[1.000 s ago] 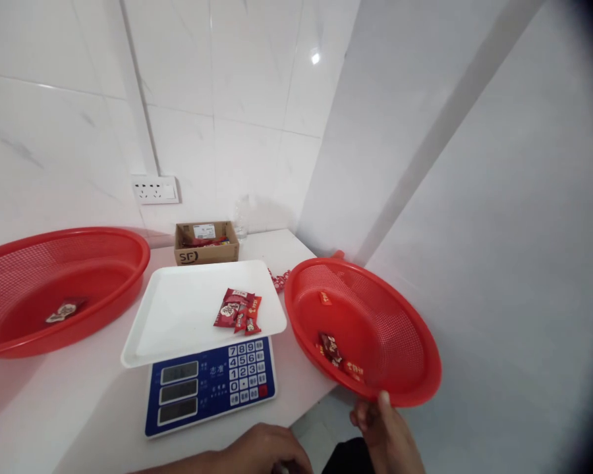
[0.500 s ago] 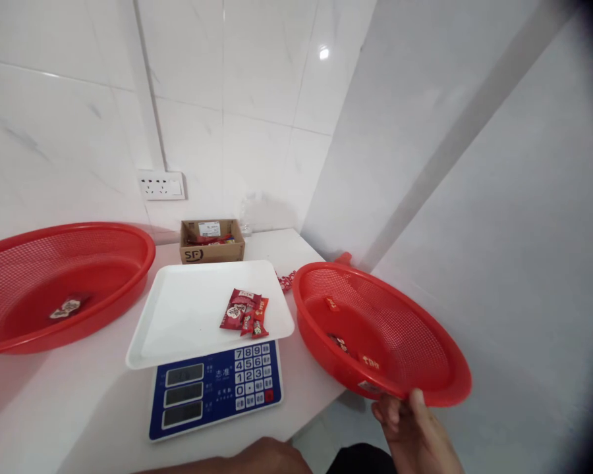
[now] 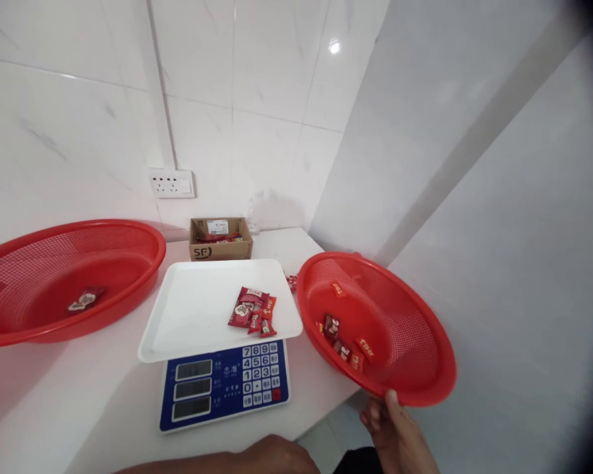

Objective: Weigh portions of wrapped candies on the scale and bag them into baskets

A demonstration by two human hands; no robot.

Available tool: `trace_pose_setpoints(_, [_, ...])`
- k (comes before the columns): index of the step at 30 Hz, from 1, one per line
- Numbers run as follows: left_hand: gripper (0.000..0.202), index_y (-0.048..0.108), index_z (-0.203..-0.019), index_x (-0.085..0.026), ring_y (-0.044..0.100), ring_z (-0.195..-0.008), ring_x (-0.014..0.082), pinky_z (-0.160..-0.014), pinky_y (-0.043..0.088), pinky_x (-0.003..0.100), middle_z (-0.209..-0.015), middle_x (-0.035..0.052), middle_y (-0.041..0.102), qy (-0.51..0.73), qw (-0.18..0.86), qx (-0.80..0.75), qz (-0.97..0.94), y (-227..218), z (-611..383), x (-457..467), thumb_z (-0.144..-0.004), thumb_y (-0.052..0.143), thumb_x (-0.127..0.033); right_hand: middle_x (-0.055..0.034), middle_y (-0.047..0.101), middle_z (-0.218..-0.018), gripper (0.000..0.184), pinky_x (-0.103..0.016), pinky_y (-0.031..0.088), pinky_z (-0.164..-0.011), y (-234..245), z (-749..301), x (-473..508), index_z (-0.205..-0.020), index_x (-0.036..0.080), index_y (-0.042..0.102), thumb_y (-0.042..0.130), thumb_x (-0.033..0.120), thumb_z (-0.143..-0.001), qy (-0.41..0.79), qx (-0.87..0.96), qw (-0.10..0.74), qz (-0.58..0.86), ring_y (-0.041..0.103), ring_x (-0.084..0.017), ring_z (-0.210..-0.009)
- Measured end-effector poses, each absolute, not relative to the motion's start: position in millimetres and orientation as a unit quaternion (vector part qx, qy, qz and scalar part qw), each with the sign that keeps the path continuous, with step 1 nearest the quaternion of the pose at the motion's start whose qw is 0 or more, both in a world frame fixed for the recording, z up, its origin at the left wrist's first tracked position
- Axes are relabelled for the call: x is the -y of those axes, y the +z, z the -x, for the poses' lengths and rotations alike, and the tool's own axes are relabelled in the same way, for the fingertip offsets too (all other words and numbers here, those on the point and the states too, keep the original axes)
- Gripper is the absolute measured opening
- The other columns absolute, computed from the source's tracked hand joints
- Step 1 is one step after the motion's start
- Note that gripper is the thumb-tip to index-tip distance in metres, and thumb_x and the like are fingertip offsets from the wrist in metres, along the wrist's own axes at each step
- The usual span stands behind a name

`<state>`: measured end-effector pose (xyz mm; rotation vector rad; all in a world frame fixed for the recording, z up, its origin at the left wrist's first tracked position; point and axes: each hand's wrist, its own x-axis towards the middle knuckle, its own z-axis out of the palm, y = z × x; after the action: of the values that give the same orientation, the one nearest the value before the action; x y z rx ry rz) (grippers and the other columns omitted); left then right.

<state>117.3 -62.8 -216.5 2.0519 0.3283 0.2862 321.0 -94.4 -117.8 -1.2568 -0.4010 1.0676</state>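
Note:
My right hand [image 3: 393,424] is closed on the near rim of a red plastic basket [image 3: 425,382], thumb on top and fingers underneath. The basket tilts toward me at the table's right edge. Inside it lie several small wrapped candies [image 3: 331,326], some dark red, some orange-red. My left hand [image 3: 281,454] rests low in the picture, back upward, its fingers out of sight. It is nearest to a blue digital scale [image 3: 227,395], topped by a white tray [image 3: 192,303]. On the tray's right side is a little group of red candy packets [image 3: 247,308].
Another red basket [image 3: 143,283], with a couple of wrapped candies [image 3: 86,299], stands at left. A cardboard box [image 3: 222,251] of packets sits against the tiled wall below a socket [image 3: 172,184]. A red patterned item [image 3: 292,283] shows between tray and right basket. A grey wall rises at right.
The right basket has tilted further toward me, with my right hand still on its rim, and more candies show inside. The whole view has shifted slightly. The packets on the tray stay put.

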Motion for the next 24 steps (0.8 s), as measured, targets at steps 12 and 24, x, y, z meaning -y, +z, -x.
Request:
trace_pose_setpoints(12, [0.026,0.066,-0.098,-0.017,0.065,-0.083,0.0149,-0.078,0.049,0.022,-0.088,0.0070,0.071,0.248,0.408,-0.158,-0.864,-110,-96,50,-0.091,0.046,-0.031,0.0015,0.047,-0.050,0.047,-0.025,0.043,-0.055,-119,-321,101,-0.047,0.019,0.055,0.074,0.059,-0.060,0.472,0.217,0.646,0.560,0.043,-0.012,-0.055])
trace_pose_setpoints(24, [0.052,0.042,-0.136,-0.025,0.031,-0.135,0.0284,-0.108,0.029,0.050,-0.143,0.0066,0.042,0.112,0.115,-0.446,-0.881,-66,-26,-13,-0.088,0.052,-0.043,0.0020,0.048,-0.049,0.046,-0.025,0.045,-0.054,-118,-321,107,-0.046,0.019,0.056,0.079,0.058,-0.051,0.451,0.191,0.673,0.555,0.045,-0.012,-0.054])
